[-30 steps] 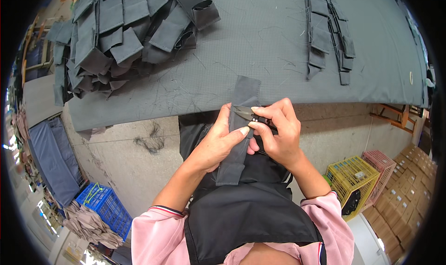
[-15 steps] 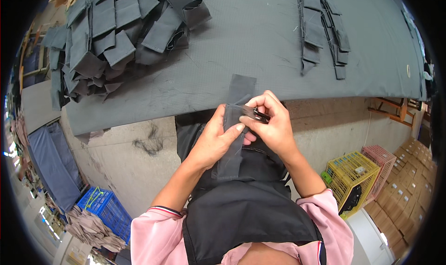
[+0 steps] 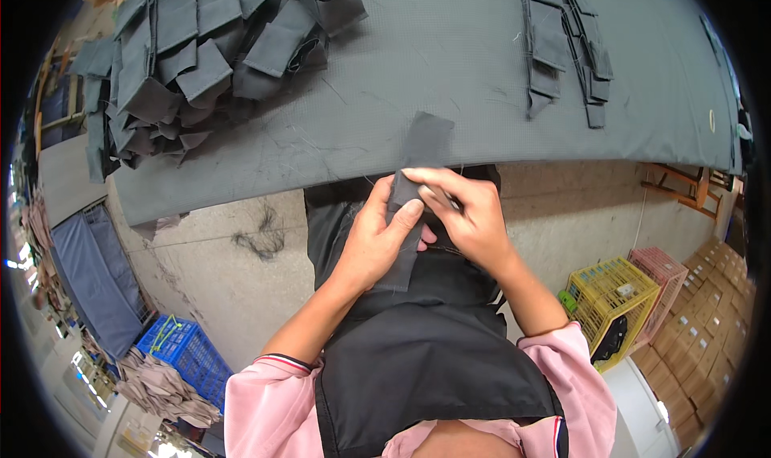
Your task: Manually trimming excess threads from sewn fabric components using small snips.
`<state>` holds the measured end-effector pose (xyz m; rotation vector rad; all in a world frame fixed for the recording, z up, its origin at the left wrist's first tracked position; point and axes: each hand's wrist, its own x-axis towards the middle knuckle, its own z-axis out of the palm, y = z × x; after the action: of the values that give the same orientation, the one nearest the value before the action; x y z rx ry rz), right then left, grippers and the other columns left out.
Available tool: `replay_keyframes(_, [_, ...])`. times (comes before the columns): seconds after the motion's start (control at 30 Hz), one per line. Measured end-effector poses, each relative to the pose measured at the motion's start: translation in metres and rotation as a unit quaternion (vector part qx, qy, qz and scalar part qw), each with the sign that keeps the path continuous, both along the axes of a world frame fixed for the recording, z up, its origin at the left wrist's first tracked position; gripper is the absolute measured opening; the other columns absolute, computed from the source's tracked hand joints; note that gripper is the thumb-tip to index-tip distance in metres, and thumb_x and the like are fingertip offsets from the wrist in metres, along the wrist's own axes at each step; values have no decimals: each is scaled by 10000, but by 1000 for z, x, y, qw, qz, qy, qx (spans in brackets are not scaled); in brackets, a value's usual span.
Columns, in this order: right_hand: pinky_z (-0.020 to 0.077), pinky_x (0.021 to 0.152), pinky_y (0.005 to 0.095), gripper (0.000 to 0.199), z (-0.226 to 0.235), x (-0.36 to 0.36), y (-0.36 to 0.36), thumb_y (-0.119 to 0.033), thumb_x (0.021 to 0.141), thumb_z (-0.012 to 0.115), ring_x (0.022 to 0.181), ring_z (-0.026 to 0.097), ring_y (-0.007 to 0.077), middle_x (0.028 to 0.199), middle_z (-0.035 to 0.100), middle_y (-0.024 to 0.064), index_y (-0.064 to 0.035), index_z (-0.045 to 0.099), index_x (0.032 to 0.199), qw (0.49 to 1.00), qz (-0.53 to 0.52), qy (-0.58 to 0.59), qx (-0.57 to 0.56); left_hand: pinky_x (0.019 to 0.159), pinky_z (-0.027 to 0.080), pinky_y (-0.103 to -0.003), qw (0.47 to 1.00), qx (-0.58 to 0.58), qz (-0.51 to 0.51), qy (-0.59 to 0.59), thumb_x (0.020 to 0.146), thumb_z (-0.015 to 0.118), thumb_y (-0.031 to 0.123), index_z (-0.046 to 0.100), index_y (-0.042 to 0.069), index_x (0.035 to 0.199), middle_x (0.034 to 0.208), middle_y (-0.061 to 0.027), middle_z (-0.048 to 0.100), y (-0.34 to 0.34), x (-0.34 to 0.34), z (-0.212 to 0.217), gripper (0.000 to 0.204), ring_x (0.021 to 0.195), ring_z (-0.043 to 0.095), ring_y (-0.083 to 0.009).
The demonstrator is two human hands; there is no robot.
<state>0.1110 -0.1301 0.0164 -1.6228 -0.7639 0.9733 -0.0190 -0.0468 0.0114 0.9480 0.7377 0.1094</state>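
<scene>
Long dark-grey fabric strip [image 3: 407, 193] runs near-vertical mid-frame, left hand [image 3: 376, 237] pinching it; right hand [image 3: 475, 213] overlaps its right edge, can't tell what's gripped.

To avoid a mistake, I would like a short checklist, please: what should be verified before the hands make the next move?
1. Left hand holds the dark grey strip: ok, thumb on top.
2. Right hand is at the strip, beside the left: ok.
3. Tool inside the right hand: cannot tell, fingers cover that space.
4. Strip apart from the pile of pieces on the table: ok.
5. Floor free of thread waste: not ok, a dark clump lies there.
</scene>
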Motion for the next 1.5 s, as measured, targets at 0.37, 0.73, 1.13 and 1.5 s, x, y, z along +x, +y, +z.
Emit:
replay_keyframes(0.37, [425,505,254,242,21,1,-16,1,705,708,628,552,136,745,556,33,-56,654,934,977,-57,-204,1,776,552,-341,978,-171,108,-53,946,533,245,384,52,1333,1201,-140,570,17,2,7,457,922,642,-217])
replay_keyframes(0.73, [368,483,302,225,19,5,-16,-137,666,757,555,505,174,730,498,39,-60,628,834,915,-14,-402,24,808,522,-318,983,-118,135,-48,943,540,192,409,63,1324,1202,-100,562,13,5,8,424,1000,590,-162])
replay_keyframes(1.13, [406,483,310,221,11,1,-13,-112,658,751,556,519,185,725,494,40,-44,617,820,906,-9,-422,37,766,530,-308,979,-148,133,-32,940,545,199,414,46,1312,1158,-112,585,12,6,10,423,938,614,-164])
replay_keyframes(1.5, [449,535,300,192,23,13,2,-73,682,739,614,548,180,730,510,62,-31,644,844,963,14,-263,50,592,529,-246,998,-49,22,31,943,536,147,464,-29,1217,940,-115,642,13,0,10,334,691,653,-151])
